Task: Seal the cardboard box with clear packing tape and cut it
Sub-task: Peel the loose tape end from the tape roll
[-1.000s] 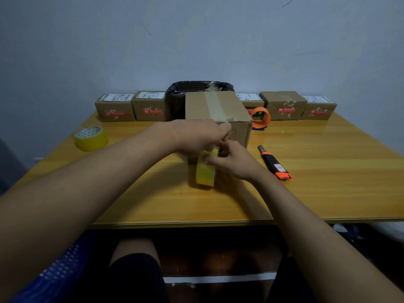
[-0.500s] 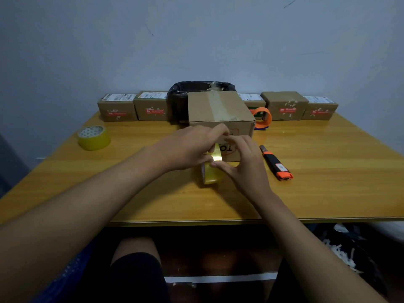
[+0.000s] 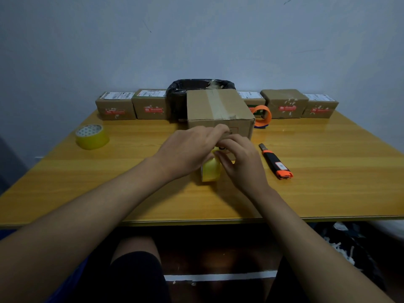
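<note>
Box (image 3: 219, 112) sits mid-worktop toward the far edge. Both hands, left (image 3: 188, 149) and right (image 3: 240, 159), pinch the tape roll (image 3: 210, 171) against its near face, probably starting the strip. Next: pull tape over the top seam.

Labels on the small boxes (image 3: 115, 106) are too blurred to read.

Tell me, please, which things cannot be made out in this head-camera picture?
- Tape roll, head view: the left hand and right hand cover its top and free end; each grip is unclear.
- Cardboard box: the hands hide most of the front face and its printing.
- Small boxes' labels: too small to read.
- Black bin: the box blocks its contents.
</note>
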